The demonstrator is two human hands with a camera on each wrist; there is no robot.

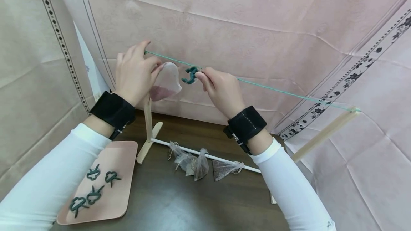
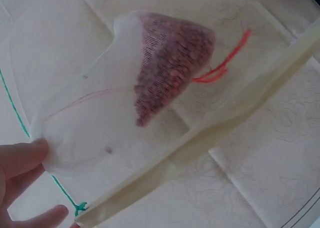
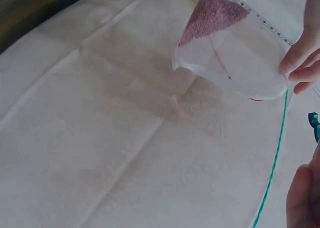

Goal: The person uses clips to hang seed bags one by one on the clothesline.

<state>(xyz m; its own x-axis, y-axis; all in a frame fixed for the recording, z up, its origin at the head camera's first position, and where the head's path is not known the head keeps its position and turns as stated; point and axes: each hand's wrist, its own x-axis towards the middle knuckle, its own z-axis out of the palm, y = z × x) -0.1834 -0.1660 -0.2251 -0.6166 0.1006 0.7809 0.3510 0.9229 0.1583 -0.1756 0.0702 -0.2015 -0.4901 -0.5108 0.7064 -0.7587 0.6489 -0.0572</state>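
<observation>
My left hand (image 1: pixel 136 70) pinches the upper edge of a translucent white mesh bag (image 1: pixel 167 77) between thumb and fingers, close by the green string (image 1: pixel 273 89). Reddish grains (image 2: pixel 175 51) fill one end of the bag, and a red cord (image 2: pixel 220 71) trails there in the left wrist view. To the right of the bag, my right hand (image 1: pixel 221 88) grips a dark green clip (image 1: pixel 191 75) just at the string, with its curved end toward the bag. Only part of that clip (image 3: pixel 314 123) shows at the edge of the right wrist view.
A pink tray (image 1: pixel 125 167) at lower left bears several green clips (image 1: pixel 94 195). Wooden posts (image 1: pixel 147 117) hold the string's ends. Below it runs a white bar (image 1: pixel 218 158) with mesh sachets (image 1: pixel 200 167) along it. Patterned cloth (image 1: pixel 240 17) hangs behind.
</observation>
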